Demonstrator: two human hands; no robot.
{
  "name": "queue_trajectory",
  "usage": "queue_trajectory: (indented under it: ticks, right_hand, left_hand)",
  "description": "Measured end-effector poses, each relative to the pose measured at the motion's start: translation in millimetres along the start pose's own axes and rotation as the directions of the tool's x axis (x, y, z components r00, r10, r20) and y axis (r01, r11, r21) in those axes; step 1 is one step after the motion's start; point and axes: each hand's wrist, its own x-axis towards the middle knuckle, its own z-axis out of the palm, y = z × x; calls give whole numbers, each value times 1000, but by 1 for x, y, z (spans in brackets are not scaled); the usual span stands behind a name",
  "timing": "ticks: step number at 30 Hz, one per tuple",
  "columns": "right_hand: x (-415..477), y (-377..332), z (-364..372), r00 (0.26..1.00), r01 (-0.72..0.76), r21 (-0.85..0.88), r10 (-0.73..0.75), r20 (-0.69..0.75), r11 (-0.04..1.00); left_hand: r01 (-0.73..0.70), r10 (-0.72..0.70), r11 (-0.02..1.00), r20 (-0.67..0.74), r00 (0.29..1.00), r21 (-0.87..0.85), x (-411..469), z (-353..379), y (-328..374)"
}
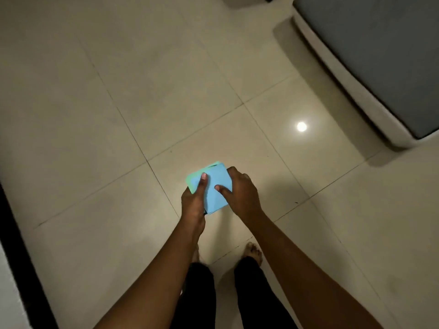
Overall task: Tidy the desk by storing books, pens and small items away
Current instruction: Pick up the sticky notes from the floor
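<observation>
Both hands grip one small stack of square paper: left hand (193, 200) thumb pressed flat on top, right hand (240, 193) clamping the far edge. Paper stack (215, 186) is pale blue over green, held above tiled floor (142, 91).

We hold a blue-and-green paper stack (211, 186) in our left hand (193, 201) and right hand (241, 194) above the tiled floor (142, 103).

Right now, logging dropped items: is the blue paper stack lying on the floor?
No, the left hand and right hand both hold the blue paper stack above the floor.
</observation>
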Motion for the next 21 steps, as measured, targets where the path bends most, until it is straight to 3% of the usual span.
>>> queue_trajectory:
  ticks: [6, 8, 11, 16, 21]
  right_hand:
    - [-103, -69, -105, 958, 61, -92, -84, -273, 994]
    - [-132, -82, -130, 972, 64, 84, -43, -231, 994]
    - [-179, -98, -161, 990, 40, 403, 18, -139, 914]
    - [-258, -122, -181, 933, 50, 526, 147, -327, 849]
    - [-323, -145, -182, 811, 71, 612, 312, -495, 787]
  left_hand:
    - [-110, 109, 994, 99, 989, 7, -147, 16, 64]
    - [-133, 135, 991, 123, 983, -28, -189, 17, 75]
    - [-149, 153, 988, 179, 972, -37, -245, 17, 87]
    - [-227, 201, 973, 329, 923, 43, -315, 14, 101]
    - [-381, 242, 910, 540, 806, 161, -364, 7, 105]
